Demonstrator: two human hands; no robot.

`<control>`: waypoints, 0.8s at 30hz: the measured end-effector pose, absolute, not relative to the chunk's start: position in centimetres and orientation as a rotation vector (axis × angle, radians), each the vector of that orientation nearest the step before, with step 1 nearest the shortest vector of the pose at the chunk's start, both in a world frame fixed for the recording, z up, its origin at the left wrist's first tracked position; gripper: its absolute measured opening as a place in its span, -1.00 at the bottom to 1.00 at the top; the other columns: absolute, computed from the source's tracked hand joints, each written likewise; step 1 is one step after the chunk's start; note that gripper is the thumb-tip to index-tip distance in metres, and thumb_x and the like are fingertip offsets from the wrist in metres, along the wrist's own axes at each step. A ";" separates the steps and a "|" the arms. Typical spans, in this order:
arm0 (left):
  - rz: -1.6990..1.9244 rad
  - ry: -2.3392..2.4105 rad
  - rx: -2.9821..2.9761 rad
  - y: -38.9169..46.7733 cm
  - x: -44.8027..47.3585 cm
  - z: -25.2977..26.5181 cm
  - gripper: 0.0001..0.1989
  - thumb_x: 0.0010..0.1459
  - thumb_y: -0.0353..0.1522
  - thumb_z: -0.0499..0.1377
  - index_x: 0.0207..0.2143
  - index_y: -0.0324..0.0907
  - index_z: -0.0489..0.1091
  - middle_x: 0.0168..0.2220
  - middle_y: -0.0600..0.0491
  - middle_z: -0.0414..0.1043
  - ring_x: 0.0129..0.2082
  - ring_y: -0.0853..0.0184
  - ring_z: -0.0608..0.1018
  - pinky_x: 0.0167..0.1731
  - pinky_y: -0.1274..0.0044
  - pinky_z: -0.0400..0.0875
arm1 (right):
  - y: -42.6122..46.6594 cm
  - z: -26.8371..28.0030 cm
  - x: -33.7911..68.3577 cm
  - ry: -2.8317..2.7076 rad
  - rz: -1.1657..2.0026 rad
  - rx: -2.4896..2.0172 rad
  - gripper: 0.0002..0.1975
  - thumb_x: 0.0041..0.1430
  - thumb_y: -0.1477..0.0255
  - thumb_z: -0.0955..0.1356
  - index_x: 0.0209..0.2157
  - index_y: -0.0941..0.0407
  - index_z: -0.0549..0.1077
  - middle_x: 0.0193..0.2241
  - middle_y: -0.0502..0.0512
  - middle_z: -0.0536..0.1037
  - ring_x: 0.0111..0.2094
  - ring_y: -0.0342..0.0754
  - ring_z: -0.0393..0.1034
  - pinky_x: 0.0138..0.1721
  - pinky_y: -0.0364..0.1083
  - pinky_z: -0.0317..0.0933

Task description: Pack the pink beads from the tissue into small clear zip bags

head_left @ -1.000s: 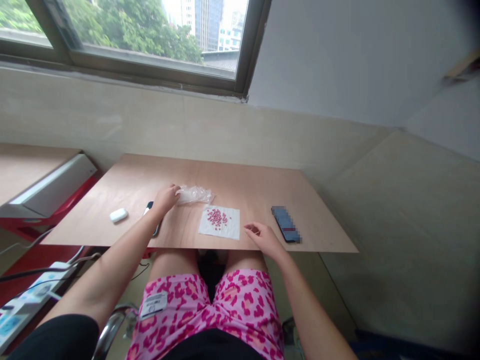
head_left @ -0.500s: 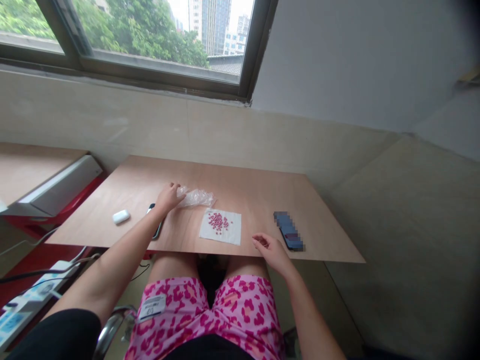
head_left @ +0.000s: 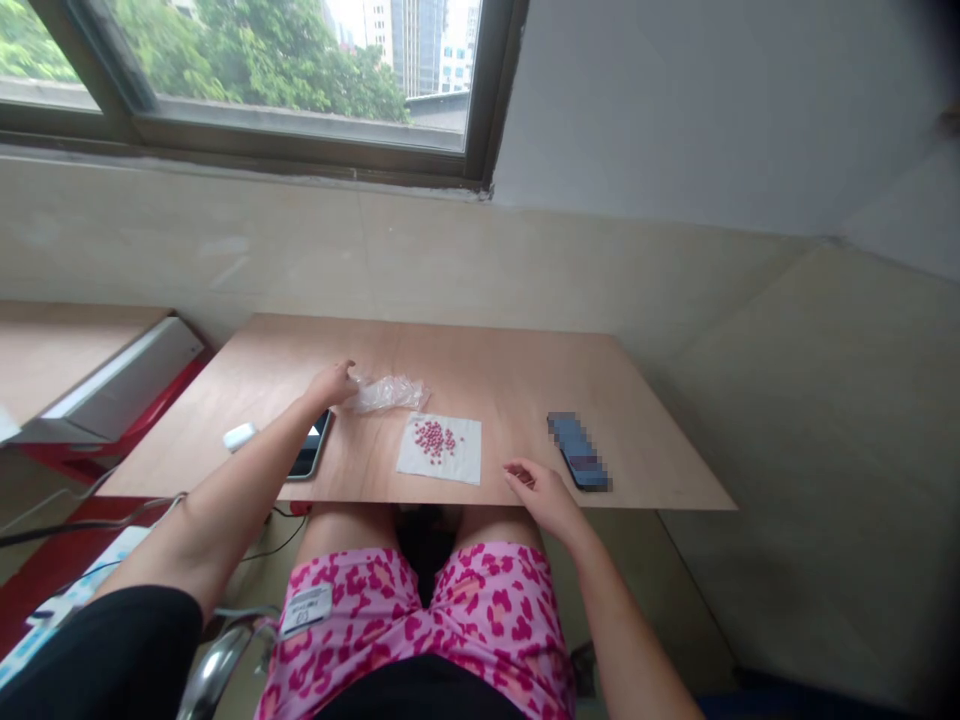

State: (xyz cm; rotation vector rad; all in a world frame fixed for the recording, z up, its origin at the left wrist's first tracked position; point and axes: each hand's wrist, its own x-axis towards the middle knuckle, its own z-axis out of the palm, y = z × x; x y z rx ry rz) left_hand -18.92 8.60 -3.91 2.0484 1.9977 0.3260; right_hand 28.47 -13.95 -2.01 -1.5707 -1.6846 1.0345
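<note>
My left hand (head_left: 334, 383) is at the left end of a crumpled clear plastic bag (head_left: 391, 394) on the table. Its fingers look apart; whether they touch the bag is unclear. Small pink-red beads (head_left: 433, 439) are heaped in loose scatter on a white square sheet (head_left: 459, 467) in front of me. My right hand (head_left: 538, 487) rests near the table's front edge, right of the sheet, with loosely curled fingers and a gap between them. Nothing can be made out in it.
A phone (head_left: 307, 458) lies partly under my left forearm, with a white earbud case (head_left: 240, 436) left of it. Another phone (head_left: 579, 452), pixelated, lies beyond my right hand. The wooden table (head_left: 480, 360) stands against a tiled wall below a window. Cables and a power strip (head_left: 75, 590) are at lower left.
My left hand has drawn slightly left along the plastic bag, and its thumb no longer shows over the bag. The view has shifted slightly. My right hand keeps its pose.
</note>
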 end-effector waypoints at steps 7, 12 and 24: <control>0.305 2.030 2.033 8.5 -19.4 -2.7 -0.45 0.07 -0.18 0.25 0.11 -0.17 0.45 -0.07 -0.21 0.62 -0.12 0.01 0.65 -0.17 0.35 0.48 | -14.0 -2.2 28.8 -1.695 1.049 -1.561 -0.72 0.32 0.24 0.37 -0.06 0.06 0.61 -0.14 0.17 0.67 -0.13 0.11 0.57 -0.07 0.03 0.43; 0.332 2.075 2.039 7.9 -19.6 -2.0 -0.81 0.07 -0.29 0.23 -0.27 -0.12 0.57 -0.20 -0.16 0.65 -0.17 0.02 0.64 -0.16 0.35 0.46 | -14.0 -2.1 28.9 -1.706 1.054 -1.557 -0.71 0.32 0.25 0.36 -0.06 0.08 0.61 -0.14 0.18 0.67 -0.12 0.08 0.57 -0.06 0.00 0.42; 0.762 2.020 2.021 2.1 -16.4 -2.6 -0.79 0.22 -0.37 0.11 -0.16 -0.21 0.49 -0.14 -0.10 0.62 -0.15 0.16 0.63 -0.14 0.44 0.45 | -14.2 -1.6 28.6 -1.736 1.057 -1.531 -0.68 0.33 0.23 0.36 -0.05 0.13 0.60 -0.13 0.21 0.67 -0.13 0.09 0.56 -0.06 0.03 0.41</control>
